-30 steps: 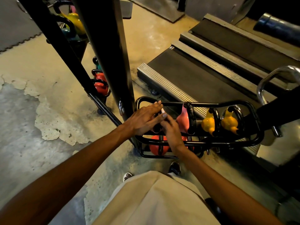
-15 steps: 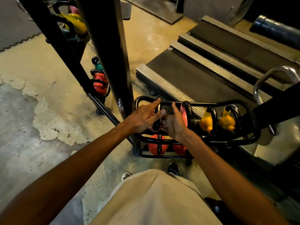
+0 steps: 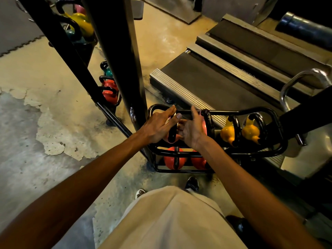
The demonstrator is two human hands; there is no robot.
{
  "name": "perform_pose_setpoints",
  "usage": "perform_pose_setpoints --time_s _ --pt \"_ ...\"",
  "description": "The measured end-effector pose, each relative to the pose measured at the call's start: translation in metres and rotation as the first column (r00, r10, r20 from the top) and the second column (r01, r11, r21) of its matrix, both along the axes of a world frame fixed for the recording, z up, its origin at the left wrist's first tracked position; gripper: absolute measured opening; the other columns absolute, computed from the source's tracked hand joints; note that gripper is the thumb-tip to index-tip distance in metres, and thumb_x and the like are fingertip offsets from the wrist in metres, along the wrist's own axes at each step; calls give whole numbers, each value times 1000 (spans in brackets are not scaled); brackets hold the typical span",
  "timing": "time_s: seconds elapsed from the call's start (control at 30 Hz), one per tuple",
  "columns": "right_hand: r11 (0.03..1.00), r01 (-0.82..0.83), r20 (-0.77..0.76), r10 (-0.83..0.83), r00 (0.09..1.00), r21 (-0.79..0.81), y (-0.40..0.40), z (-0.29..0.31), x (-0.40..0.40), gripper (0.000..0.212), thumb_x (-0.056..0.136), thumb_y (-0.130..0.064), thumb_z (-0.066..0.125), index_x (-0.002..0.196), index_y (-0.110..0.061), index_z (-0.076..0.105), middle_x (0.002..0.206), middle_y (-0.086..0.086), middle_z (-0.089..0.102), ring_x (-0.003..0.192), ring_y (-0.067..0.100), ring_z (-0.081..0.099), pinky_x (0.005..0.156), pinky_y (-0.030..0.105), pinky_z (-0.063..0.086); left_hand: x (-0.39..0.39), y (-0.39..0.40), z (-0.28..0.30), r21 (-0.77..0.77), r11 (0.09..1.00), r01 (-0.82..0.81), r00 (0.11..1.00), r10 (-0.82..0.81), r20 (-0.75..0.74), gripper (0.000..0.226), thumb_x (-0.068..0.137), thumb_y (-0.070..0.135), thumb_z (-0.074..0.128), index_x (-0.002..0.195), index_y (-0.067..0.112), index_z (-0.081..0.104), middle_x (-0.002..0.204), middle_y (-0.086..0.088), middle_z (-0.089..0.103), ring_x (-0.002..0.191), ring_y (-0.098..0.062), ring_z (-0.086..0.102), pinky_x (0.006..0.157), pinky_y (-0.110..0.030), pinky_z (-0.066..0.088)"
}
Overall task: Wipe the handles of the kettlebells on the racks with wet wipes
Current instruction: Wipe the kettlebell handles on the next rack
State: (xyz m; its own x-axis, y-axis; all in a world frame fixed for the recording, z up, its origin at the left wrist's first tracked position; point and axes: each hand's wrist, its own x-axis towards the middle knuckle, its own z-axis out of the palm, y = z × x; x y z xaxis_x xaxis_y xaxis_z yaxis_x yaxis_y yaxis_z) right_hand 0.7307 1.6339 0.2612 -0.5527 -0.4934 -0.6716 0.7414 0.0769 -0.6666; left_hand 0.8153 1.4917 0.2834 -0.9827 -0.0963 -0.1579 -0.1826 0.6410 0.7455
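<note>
Left hand [image 3: 159, 127], fingers extended, presses a pale wipe [image 3: 169, 120] onto the pink kettlebell's handle [image 3: 172, 133] on the top rack [image 3: 251, 112]; right hand [image 3: 191, 129] open alongside (empty, seemingly). Better: wrap wipe fully round handle.

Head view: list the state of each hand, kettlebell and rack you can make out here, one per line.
left hand: fingers straight, lying over a pink kettlebell's black handle
right hand: open, palm toward that handle
wet wipe: only a pale sliver under the left fingers, unsure
second pink kettlebell: racked behind the right hand
two yellow kettlebells: upright on the top tier, untouched
red kettlebells: on the lower tier
rack: standing on the floor
</note>
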Motion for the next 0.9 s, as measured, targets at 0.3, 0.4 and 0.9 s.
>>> perform_pose_setpoints --time_s 0.3,0.4,0.9 --pt "990 125 -304 -139 943 -64 12 -12 42 51 107 -59 38 128 -22 67 130 8 72 121 22 68 96 35 54 -1 2 3 25 998 -53 998 52 33 94 97 80 22 165 15 26 160 -8 47 145 -20 47 115 -31 36" --pt "993 86 -538 -119 835 -86 16 -21 66 38 107 -43 47 133 -21 65 132 0 71 127 16 64 108 38 51 -6 1 5 12 997 -74 994 72 77 99 95 84 10 163 15 30 150 -17 56 138 -26 54 108 -33 37" --pt "599 64 -454 669 -589 798 51 -7 21 72 111 -56 32 161 -4 34 168 19 29 161 30 16 132 46 9 -11 -3 -3 63 997 -50 997 47 59 96 91 89 6 152 28 49 135 -4 68 128 -19 61 111 -36 45"
